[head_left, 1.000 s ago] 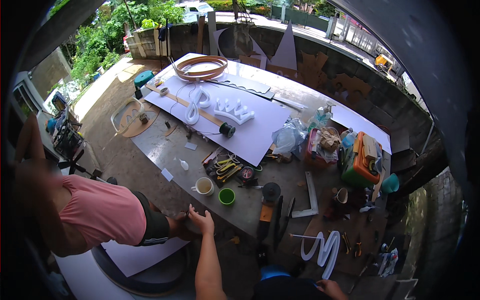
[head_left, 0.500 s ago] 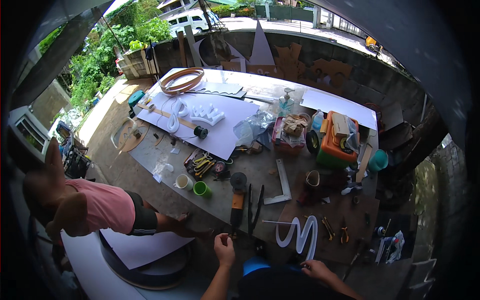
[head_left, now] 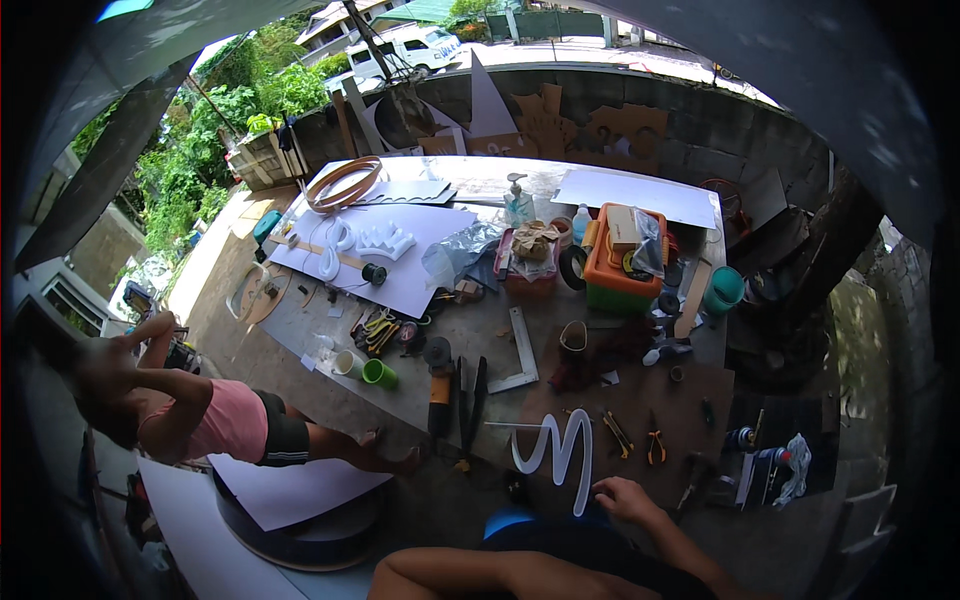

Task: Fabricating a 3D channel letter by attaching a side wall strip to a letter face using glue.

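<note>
A white zigzag strip (head_left: 564,452), bent into tall loops, stands at the near edge of the brown board (head_left: 690,395) on the table. A thin pale rod (head_left: 508,425) juts left from its top. My right hand (head_left: 625,500) is beside the strip's lower right end, fingers loosely stretched out with the tips at its edge; whether they touch it is unclear. Across the lower edge lies my bent left arm (head_left: 450,570), and its fingers do not show. Beyond the strip lie a yellow-handled cutter (head_left: 617,435) and orange-handled pliers (head_left: 655,447).
An angle grinder (head_left: 438,400), a metal square (head_left: 520,355), a green cup (head_left: 380,374) and an orange toolbox (head_left: 627,262) are on the table. White cut-out shapes lie on a white sheet (head_left: 400,270). At left stands a person in a pink top (head_left: 240,420).
My left hand has gone from beside the table to low against my body. My right hand has slid forward along the strip's end. The view has turned, and the person's arms have shifted.
</note>
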`<state>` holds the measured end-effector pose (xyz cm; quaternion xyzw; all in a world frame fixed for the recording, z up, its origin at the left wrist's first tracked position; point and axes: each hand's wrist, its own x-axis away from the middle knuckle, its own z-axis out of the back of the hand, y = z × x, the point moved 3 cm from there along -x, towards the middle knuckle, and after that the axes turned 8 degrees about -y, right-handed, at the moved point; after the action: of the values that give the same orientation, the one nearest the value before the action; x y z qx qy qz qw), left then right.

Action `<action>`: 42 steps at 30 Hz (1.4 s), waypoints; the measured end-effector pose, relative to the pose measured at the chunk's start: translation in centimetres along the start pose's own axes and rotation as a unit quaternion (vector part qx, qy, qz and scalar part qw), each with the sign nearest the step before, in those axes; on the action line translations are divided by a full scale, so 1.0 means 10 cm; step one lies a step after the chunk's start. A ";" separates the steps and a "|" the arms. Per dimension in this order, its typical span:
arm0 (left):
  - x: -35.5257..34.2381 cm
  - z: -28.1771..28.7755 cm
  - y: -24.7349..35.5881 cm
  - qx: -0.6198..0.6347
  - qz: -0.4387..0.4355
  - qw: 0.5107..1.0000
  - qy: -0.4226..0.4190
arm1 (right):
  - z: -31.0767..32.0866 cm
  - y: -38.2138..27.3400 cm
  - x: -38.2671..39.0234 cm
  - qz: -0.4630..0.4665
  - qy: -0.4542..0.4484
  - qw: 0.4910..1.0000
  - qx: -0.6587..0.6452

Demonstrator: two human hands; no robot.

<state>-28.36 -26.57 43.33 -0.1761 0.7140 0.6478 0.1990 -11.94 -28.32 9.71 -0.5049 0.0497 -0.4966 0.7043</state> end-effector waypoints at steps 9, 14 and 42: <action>-0.20 0.01 0.00 -0.008 0.040 0.985 -0.169 | 0.08 -0.07 0.06 -0.033 0.044 0.998 -0.038; -0.06 -0.01 0.10 -0.058 0.044 0.991 -0.109 | 0.00 -0.11 0.02 0.008 0.057 0.998 -0.011; -0.73 -0.55 0.90 0.299 0.084 0.669 0.675 | -0.30 -0.44 0.14 -0.010 -0.012 1.000 -0.011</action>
<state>-26.99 -31.23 55.19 -0.4356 0.8209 0.1177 -0.3501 -15.76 -31.34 12.20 -0.5189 0.0422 -0.4971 0.6941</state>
